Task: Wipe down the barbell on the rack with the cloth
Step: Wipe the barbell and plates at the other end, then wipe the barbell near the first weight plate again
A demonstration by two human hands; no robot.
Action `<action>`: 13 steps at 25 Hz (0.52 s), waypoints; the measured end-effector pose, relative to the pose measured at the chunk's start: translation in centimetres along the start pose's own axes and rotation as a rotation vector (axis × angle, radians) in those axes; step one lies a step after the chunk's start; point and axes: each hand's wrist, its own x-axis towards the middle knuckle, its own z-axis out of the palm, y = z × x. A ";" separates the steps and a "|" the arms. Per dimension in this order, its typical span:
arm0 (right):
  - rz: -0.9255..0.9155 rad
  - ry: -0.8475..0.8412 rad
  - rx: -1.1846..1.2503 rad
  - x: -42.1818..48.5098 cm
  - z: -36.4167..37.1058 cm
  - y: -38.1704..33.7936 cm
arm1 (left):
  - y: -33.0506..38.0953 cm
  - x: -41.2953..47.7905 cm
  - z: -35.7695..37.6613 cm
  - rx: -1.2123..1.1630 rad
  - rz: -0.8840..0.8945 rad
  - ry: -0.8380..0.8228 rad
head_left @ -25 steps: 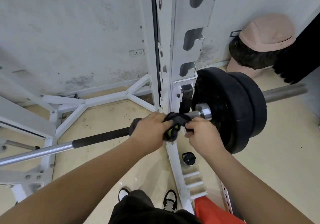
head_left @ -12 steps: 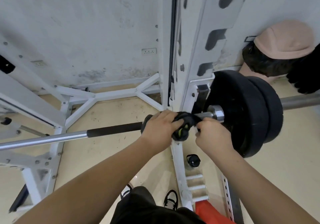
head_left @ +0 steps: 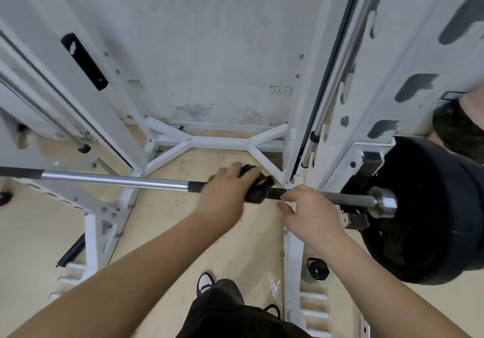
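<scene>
The barbell [head_left: 117,180] lies across the white rack [head_left: 337,117], its chrome shaft running left and black weight plates [head_left: 429,214] on its right end. A black cloth [head_left: 258,189] is wrapped around the dark grip section of the bar. My left hand [head_left: 225,196] is closed over the cloth and the bar. My right hand [head_left: 311,212] sits just right of the cloth, fingers curled at the bar, a small gap between it and the cloth. Whether it grips the bar is unclear.
White rack uprights and floor braces [head_left: 217,141] stand on both sides and behind the bar. A black bottle cap [head_left: 317,269] lies on the beige floor by the right upright. My shoes [head_left: 205,284] are below. A person's head with a pink cap [head_left: 461,125] is at far right.
My left hand has slid the cloth leftward along the bar, away from the collar. My right hand has come off the cloth. The view has swung left.
</scene>
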 end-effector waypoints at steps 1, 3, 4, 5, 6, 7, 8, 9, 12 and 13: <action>0.019 0.003 -0.012 0.3 0.1 -0.2 | 1.4 0.5 0.8 -0.040 0.057 0.028; 0.062 0.003 -0.072 0.6 0.3 -0.4 | 2.3 0.7 2.8 -0.002 0.159 -0.018; 0.074 0.010 -0.086 0.5 0.5 -0.3 | 1.6 0.2 3.5 0.041 0.186 -0.014; 0.076 0.021 -0.078 0.4 0.7 -0.3 | 0.2 -0.6 3.9 0.073 0.188 0.022; 0.070 0.029 -0.048 0.2 0.8 -0.5 | -1.6 -1.6 4.1 0.095 0.172 0.072; 0.049 0.029 -0.001 0.2 1.0 -1.0 | -3.7 -2.9 4.0 0.117 0.130 0.113; 0.021 0.023 0.052 0.2 1.2 -1.7 | -5.8 -4.3 3.8 0.146 0.061 0.122; -0.014 0.010 0.097 0.3 1.5 -2.6 | -7.8 -5.8 3.7 0.166 -0.047 0.087; -0.105 -0.070 0.172 1.1 2.9 -6.1 | -12.0 -11.1 3.6 -0.079 -0.563 -0.175; -0.118 -0.106 0.207 1.4 3.5 -7.3 | -12.7 -12.6 3.4 -0.296 -0.726 -0.202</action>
